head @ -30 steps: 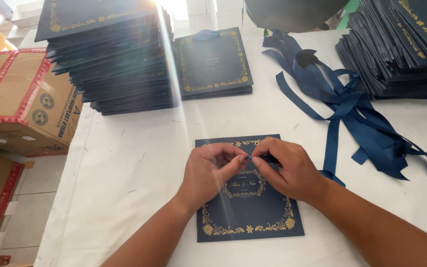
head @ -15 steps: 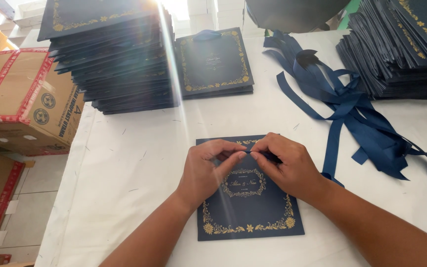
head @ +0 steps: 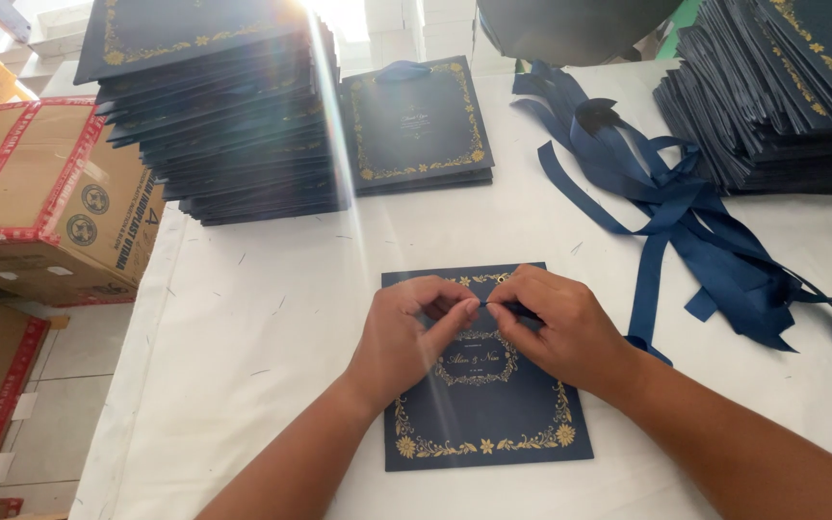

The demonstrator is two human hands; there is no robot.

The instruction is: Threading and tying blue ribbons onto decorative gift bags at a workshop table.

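Pinching a thin navy ribbon end (head: 517, 309) between thumb and forefinger, the right hand (head: 560, 327) meets the left hand (head: 406, 332), whose fingertips close on the same strand; both sit over the upper half of the navy card (head: 483, 404), just below its top-edge hole (head: 503, 277). Loose ribbons (head: 686, 221) lie right of the card; the card's long axis runs away from the person; the tall card stack (head: 223, 125) stands beyond it, to the left.

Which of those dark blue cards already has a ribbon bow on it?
The card topping the short pile at the table's far middle: a blue bow sits at its top edge. The card under the hands and the tall stacks' top cards show none.
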